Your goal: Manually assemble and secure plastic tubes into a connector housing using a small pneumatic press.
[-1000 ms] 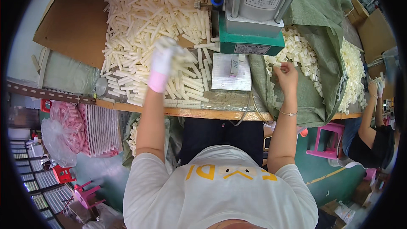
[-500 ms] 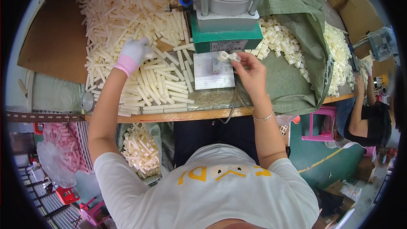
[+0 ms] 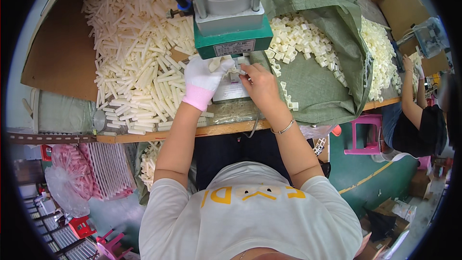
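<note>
My left hand [image 3: 202, 78], in a white glove with a pink cuff, is closed at the left of the pressing spot. A cream plastic piece [image 3: 215, 63] shows between its fingers; its full shape is hidden. My bare right hand [image 3: 262, 86] pinches a small white cube-shaped plastic piece [image 3: 240, 71] opposite the glove. Both hands meet over the pale metal plate [image 3: 231, 93], partly covering it and a small fixture on it. Just beyond them stands a press with a green block [image 3: 233, 39] and a grey cylinder.
A large heap of cream plastic tubes [image 3: 139, 43] spreads left of the press. White hollow cubes [image 3: 303, 38] lie on a green woven sack [image 3: 322, 96] at the right. The wooden table edge [image 3: 221, 130] runs before me. Farther right, another person [image 3: 409, 120] sits near a pink stool [image 3: 363, 135].
My left hand has come right from the tube heap to the plate. My right hand has moved left and slightly nearer, meeting it. The view has shifted, putting the press farther left.
</note>
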Demonstrator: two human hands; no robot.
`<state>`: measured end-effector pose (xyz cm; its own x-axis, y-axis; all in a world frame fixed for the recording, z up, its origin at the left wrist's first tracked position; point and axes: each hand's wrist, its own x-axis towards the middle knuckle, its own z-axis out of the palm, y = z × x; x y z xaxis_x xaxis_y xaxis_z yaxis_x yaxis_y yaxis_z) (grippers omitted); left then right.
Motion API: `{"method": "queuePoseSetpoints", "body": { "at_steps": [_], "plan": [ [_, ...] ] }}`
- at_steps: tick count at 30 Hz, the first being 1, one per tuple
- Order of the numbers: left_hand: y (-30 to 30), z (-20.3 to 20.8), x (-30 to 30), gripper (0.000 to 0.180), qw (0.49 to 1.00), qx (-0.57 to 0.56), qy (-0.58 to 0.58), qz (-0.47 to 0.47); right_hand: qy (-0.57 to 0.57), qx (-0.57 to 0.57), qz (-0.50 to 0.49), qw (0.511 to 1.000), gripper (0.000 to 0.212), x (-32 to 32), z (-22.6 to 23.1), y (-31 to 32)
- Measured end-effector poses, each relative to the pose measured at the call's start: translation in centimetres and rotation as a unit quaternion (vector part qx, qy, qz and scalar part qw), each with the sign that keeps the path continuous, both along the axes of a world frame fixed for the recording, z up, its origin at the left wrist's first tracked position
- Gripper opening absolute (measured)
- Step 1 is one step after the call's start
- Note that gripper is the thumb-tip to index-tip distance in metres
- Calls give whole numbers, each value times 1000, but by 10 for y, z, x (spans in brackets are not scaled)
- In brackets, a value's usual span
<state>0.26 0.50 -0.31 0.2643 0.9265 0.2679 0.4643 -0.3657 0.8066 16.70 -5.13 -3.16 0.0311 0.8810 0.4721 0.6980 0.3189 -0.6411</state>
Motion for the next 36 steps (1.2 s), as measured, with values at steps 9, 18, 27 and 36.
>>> {"method": "queuePoseSetpoints", "body": {
  "at_steps": [9,18,27,36],
  "plan": [
    [-13,19,8,22,991,89,98,-16,-4,-24,-7,1000,21,1,7,-2],
    [-12,5,0,22,970,225,94,-11,114,-55,-24,992,24,26,10,-10],
    [-12,2,3,19,963,246,113,-10,-61,-134,-234,961,24,104,-36,32],
    [-89,56,-74,12,998,-32,18,44,-67,-65,-178,980,17,105,-60,32]
  ]
}}
